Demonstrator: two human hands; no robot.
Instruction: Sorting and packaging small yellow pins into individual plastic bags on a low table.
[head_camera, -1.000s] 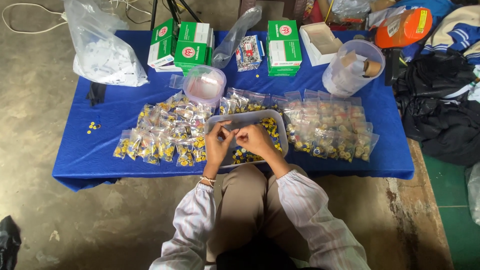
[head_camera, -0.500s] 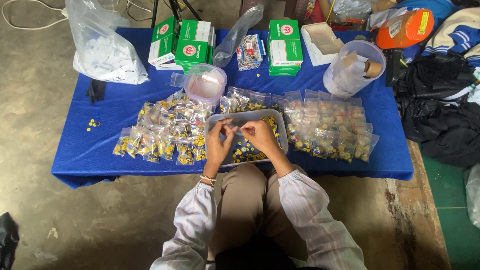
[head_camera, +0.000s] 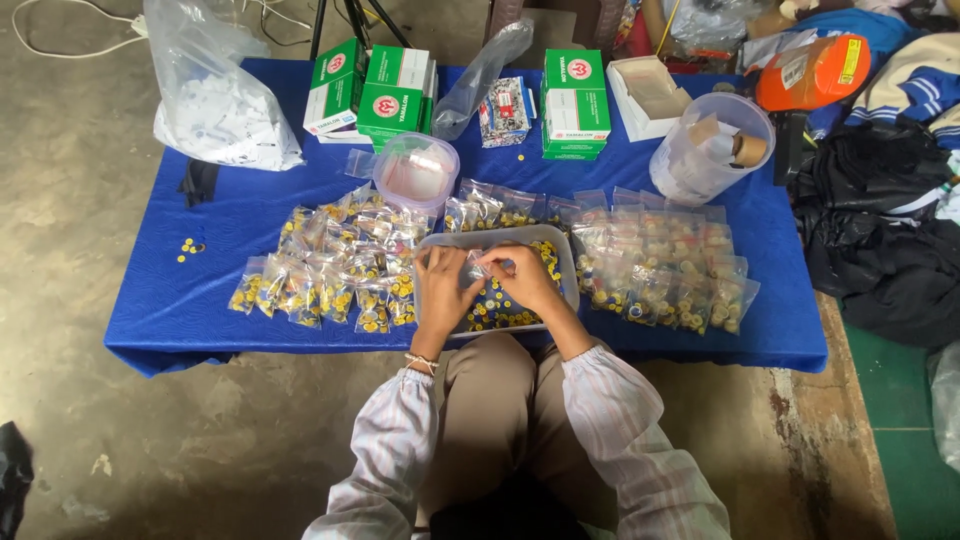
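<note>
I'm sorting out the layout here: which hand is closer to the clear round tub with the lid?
Left. The left hand sits just below the tub; the right hand is further off to its right, over the tray.

Left hand (head_camera: 443, 285) and right hand (head_camera: 527, 278) close together, fingers curled (pinching grip) — forearms angled inward, sleeves at wrists

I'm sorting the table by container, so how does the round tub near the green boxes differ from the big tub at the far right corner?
The round tub is low, wide and pinkish; the big tub is taller and clear. The round tub seems to hold flat clear bags, the big tub cardboard rolls and paper. Both stand upright and open on the blue table.
</note>
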